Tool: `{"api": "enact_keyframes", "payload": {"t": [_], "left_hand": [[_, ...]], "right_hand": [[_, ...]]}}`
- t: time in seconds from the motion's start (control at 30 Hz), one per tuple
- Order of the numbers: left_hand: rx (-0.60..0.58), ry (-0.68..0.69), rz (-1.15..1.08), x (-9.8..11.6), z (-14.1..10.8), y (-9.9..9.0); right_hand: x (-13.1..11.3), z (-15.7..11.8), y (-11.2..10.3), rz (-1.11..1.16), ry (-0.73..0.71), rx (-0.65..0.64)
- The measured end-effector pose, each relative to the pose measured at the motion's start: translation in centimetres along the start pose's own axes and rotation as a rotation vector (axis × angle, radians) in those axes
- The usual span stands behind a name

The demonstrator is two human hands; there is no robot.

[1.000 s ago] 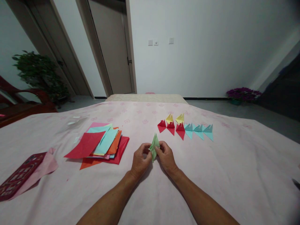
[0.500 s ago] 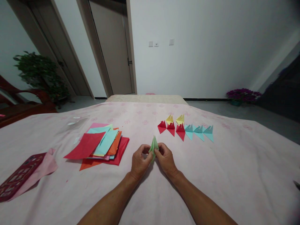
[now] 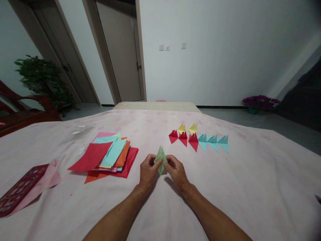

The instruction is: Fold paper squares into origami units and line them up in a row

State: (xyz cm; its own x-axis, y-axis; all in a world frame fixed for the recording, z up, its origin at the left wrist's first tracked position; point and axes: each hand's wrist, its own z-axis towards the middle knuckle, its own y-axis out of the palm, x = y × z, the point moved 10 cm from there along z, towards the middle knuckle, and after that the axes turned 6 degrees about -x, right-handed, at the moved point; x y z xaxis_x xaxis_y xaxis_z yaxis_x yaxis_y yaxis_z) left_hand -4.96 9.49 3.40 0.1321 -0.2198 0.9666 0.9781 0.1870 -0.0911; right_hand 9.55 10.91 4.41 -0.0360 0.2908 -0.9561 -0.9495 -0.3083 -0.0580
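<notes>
A green folded paper, diamond-shaped with a narrow split at its upper tip, is held upright over the pink cloth. My left hand pinches its left side, thumb on the near face. On the opposite side my right hand grips it the same way, its thumb close to the other one. The fingers behind the paper are partly hidden. Beyond my right hand stand finished-looking folded paper birds: red ones, yellow ones and light blue ones.
Left of my hands lies a loose pile of coloured paper sheets, red on top. A dark red patterned packet with pink paper lies at the far left. Clear plastic wrapping sits behind the pile. The flowered tablecloth covers the table.
The green paper has turned from a narrow, edge-on view to a flatter diamond facing me, and shifted slightly left. Both hands still grip it; the birds and the pile stay put.
</notes>
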Motion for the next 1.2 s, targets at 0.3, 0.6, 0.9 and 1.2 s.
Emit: {"api": "enact_keyframes", "payload": {"t": [0.3,0.6,0.9,1.2], "left_hand": [[-0.131,0.127,-0.166,2.3,0.1,0.9],[-0.121,0.052,-0.233,0.3,0.7,0.6],[0.091,0.059,0.015,0.5,0.0,-1.2],[0.037,0.023,-0.058,-0.1,0.1,-0.5]], "right_hand": [[0.5,0.1,-0.5,0.057,0.009,0.062],[1.7,0.3,-0.4,0.110,0.046,0.059],[1.8,0.4,-0.5,0.092,0.091,0.079],[1.6,0.2,-1.2,0.015,0.085,0.125]]}}
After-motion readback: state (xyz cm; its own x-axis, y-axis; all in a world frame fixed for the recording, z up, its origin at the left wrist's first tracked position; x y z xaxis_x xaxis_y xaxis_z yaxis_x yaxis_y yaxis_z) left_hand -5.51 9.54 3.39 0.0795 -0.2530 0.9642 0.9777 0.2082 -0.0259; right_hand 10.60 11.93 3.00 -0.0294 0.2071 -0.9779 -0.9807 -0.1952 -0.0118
